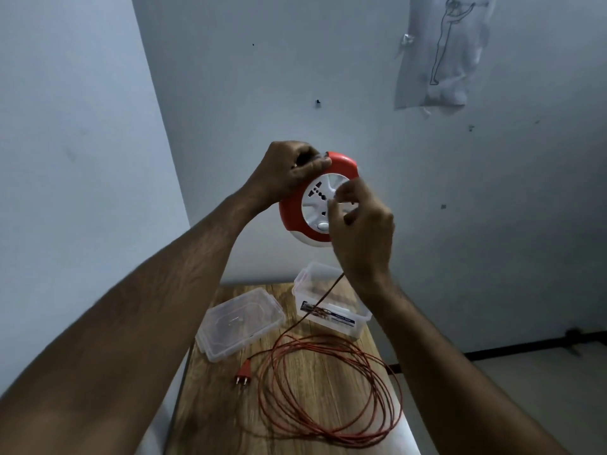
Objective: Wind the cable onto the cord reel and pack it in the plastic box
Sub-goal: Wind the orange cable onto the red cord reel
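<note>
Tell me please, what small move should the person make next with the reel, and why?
Probably turn the white centre of the reel with the right hand, while the left hand grips its red rim. Most of the cable lies in loose loops on the table, its plug free, so winding has hardly started and the box must wait.

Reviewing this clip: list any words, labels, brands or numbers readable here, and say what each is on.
Nothing can be read for certain.
Label on the plastic box: a dark strip with pale print, too blurred to read.
Cord reel: socket holes and a button, no lettering visible.
Paper on the wall: a line drawing of a figure, no words.
</note>
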The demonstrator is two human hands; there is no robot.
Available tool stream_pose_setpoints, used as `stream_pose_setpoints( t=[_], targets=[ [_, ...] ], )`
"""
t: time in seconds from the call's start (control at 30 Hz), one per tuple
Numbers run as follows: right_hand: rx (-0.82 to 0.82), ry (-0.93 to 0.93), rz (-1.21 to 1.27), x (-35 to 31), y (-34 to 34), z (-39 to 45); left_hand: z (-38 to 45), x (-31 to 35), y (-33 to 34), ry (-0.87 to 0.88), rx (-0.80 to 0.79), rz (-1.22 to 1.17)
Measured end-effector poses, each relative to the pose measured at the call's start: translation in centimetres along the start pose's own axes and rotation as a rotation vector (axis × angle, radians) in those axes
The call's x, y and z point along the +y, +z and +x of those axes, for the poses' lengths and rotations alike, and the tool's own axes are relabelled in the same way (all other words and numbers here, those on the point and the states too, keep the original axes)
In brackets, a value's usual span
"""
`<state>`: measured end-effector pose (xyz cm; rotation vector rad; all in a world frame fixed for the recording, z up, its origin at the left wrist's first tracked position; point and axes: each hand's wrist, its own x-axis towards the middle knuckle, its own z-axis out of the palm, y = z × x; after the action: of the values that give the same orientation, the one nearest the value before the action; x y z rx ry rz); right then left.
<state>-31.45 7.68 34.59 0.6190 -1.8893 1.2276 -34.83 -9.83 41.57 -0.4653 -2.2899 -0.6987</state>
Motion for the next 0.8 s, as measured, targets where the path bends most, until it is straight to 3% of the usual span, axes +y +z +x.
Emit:
stream_pose_setpoints(
  t=[0.03,0.1,0.27,0.47,0.8],
  targets=[
    [-0.095,-0.218,-0.187,0.7,0.0,-0.3,-0.1,-0.1,-0.1,0.001,-0.009,-0.002],
    [-0.316,-0.424,-0.426,1.9,-0.3,-0.5,-0.1,-0.1,-0.1,0.012,-0.023,-0.007],
    [-0.517,-0.514,-0.617,2.5,-2.0,0.4,0.0,0.0,-0.3,0.031,-0.062,-0.025],
    [-0.450,-0.604,-0.708,3.5,-1.8,1.3,0.4,0.9,0.4,0.020,-0.115,-0.065],
    [-0.299,-0.564,-0.640,3.1,-1.3,0.5,0.8,2.1,0.5,0.099,-0.084,-0.057]
  ],
)
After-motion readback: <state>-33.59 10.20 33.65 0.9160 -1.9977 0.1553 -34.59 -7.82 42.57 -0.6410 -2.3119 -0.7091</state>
